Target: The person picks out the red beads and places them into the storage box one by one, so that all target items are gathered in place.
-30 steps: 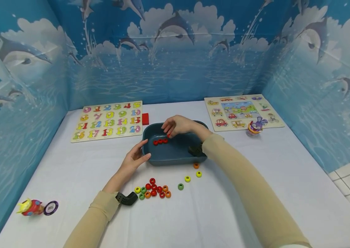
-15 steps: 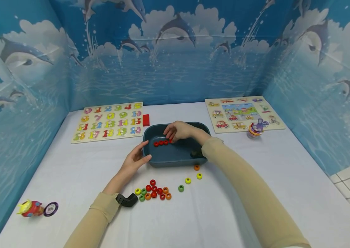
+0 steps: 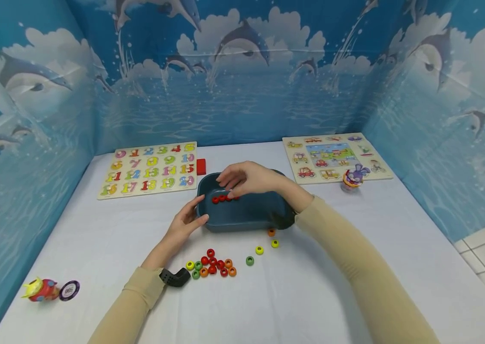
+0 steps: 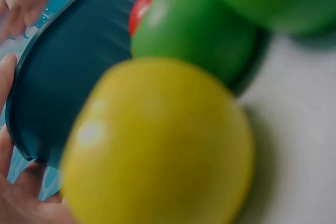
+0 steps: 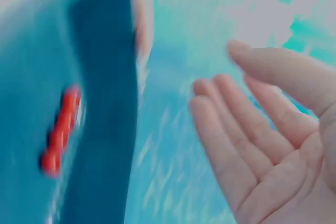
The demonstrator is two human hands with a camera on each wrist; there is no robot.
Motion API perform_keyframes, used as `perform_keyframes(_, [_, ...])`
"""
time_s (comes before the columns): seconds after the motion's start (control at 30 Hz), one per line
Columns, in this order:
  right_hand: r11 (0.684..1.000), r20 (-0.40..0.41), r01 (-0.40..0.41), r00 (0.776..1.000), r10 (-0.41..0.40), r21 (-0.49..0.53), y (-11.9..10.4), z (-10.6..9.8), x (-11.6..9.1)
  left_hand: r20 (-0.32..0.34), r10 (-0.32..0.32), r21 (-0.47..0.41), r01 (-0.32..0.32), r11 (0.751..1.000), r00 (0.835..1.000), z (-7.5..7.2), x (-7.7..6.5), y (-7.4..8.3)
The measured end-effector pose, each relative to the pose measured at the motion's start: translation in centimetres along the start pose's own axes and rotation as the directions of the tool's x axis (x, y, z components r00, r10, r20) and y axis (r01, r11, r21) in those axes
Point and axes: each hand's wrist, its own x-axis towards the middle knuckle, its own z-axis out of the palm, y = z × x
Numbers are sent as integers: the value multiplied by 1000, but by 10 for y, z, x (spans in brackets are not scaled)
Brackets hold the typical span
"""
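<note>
Bin: the dark teal bin (image 3: 247,210) is set across the middle of the white table (image 3: 285,306), between both hands, probably so that it can be reached from either side.
Left hand: the bin's left end is touched by the left hand (image 3: 181,225), thumb and fingers spread apart at the rim; it is likely placed there so that the bin is kept from sliding.
Right hand: the right hand (image 3: 251,179) is held over the bin; in the right wrist view nothing is gripped, and the fingers are extended, with the thumb apart from them.
Bead row: four red beads (image 3: 215,200) are lined up on the bin floor, near its left end; so straight a line looks deliberate, as if sorted by colour.
Bead cluster: red, orange, green and yellow beads are gathered in a bead cluster (image 3: 213,261) before the bin, presumably within easy picking reach.
Strays: a green bead (image 3: 249,261), two yellow beads (image 3: 259,250) and an orange bead (image 3: 271,232) are spread apart, right of the cluster.
Far side: a number board (image 3: 150,169) and a vehicle board (image 3: 337,156) are laid towards the back, seemingly kept out of the working area.
</note>
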Motion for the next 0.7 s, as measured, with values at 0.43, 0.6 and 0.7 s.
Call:
perform_keyframes(0.43, [985, 78, 171, 982, -170, -3, 5, 105, -48, 8, 26, -9, -26, 1000, 1000, -2, 1, 4])
perform_keyframes(0.6, [979, 40, 164, 986, -160, -118, 26, 126, -48, 15, 33, -6, -33, 999, 999, -2, 1, 1])
perform_keyframes(0.7, [970, 32, 175, 985, -172, -168, 34, 133, -48, 16, 29, 1, -29, 1000, 999, -2, 0, -1])
